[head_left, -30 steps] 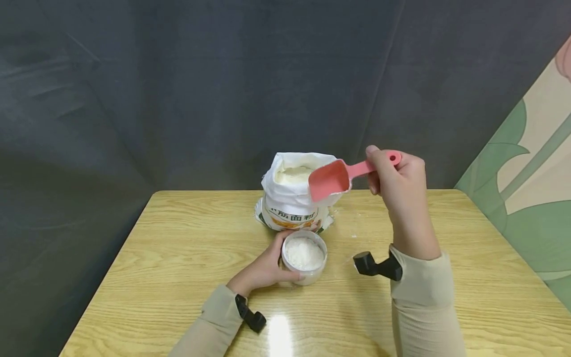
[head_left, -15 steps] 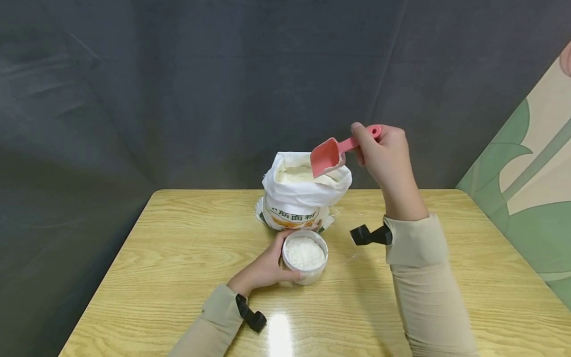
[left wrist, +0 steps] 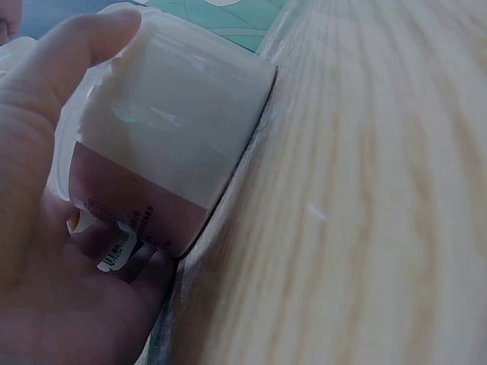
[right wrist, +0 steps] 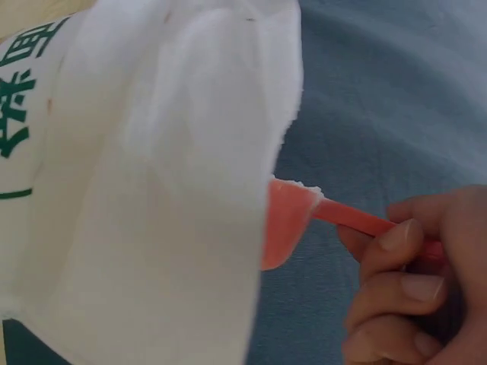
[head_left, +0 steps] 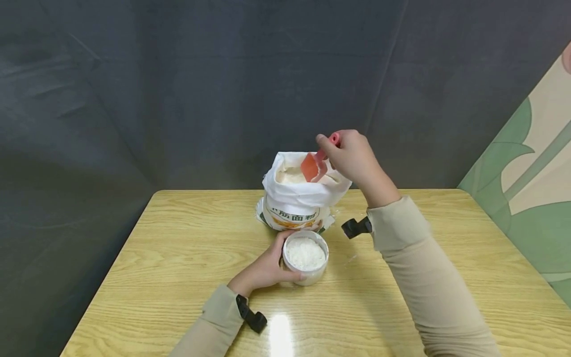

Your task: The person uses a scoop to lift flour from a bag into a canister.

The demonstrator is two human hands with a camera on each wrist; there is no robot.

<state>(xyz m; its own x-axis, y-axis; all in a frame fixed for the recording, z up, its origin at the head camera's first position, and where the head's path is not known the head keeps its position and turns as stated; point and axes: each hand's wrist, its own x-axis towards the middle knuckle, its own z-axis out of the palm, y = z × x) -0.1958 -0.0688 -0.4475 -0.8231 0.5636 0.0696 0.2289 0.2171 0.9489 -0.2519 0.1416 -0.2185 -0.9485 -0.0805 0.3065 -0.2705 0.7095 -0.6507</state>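
My right hand point(head_left: 352, 154) grips the handle of a pink scoop point(head_left: 314, 167), its blade tipped down into the mouth of an open white flour bag point(head_left: 296, 198). In the right wrist view the bag's wall hides the blade's front part, and white powder clings to the scoop point(right wrist: 289, 220) near its handle. My left hand point(head_left: 269, 265) holds a clear round jar point(head_left: 312, 276) on the table, thumb on the near side and fingers round the far side. White flour point(head_left: 305, 253) fills the jar to near its rim. In the left wrist view the jar point(left wrist: 167, 114) shows a brownish label band.
The bag stands right behind the jar, near the back edge of the wooden table point(head_left: 187, 248). A dark cloth point(head_left: 200, 89) hangs behind it. A wall with a leaf pattern point(head_left: 535, 198) is at the right. Traces of powder lie right of the bag.
My right hand has moved left and away from me, carrying the scoop from beside the bag to over it, then down into its mouth. The left hand and jar have stayed put.
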